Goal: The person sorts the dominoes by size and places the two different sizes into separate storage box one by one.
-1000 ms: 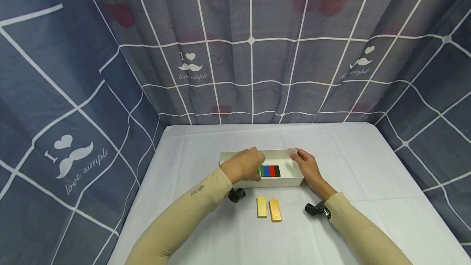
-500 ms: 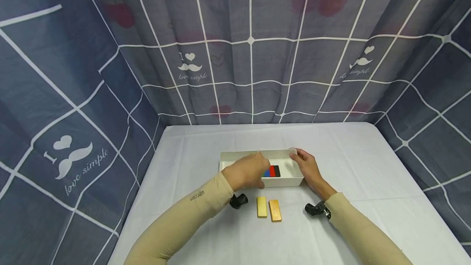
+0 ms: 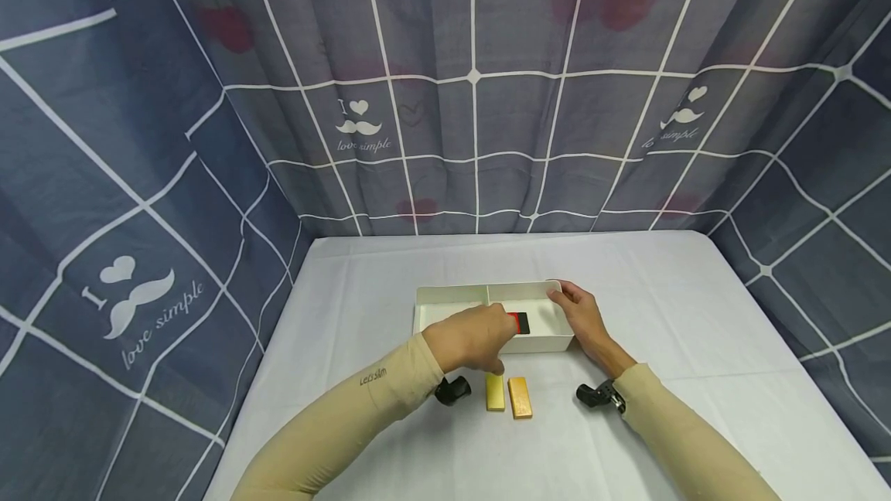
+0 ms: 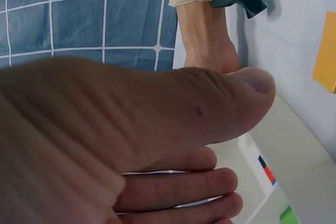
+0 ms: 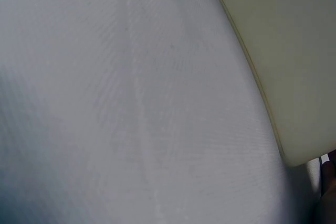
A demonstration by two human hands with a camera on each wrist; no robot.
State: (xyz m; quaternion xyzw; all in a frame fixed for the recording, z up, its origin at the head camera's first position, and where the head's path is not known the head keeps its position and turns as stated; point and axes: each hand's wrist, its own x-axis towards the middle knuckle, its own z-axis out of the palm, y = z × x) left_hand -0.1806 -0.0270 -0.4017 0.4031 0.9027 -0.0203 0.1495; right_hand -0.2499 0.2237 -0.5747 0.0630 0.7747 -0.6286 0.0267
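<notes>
- Evidently hung as a backdrop: a dark grid-patterned curtain, behind and along both sides.
- Below, as level ground for everything handled, a white-covered table.
- Set crosswise within reach of both arms: a white box with low walls and a divider.
- At the box's right end, the right hand, thumb over the rim and fingers outside, pinching the wall, probably to steady against sliding.
- Above the box's front wall, the left hand, thumb out, fingers loosely bent, a gap between, nothing visibly held; squarely in the way of the head camera's view of the box's middle.
- In front of the box, on the cloth: a yellow block, long side pointing away, and just beside, slightly slanted, an orange-gold block; both presumably kept near for easy grasping. Left thumb right by the yellow block's far end; touching or apart, cannot tell.
- Inside, smallest in visible area: a black block, a red block alongside, likely packed close for neatness, and by the divider a corner of a green block.
</notes>
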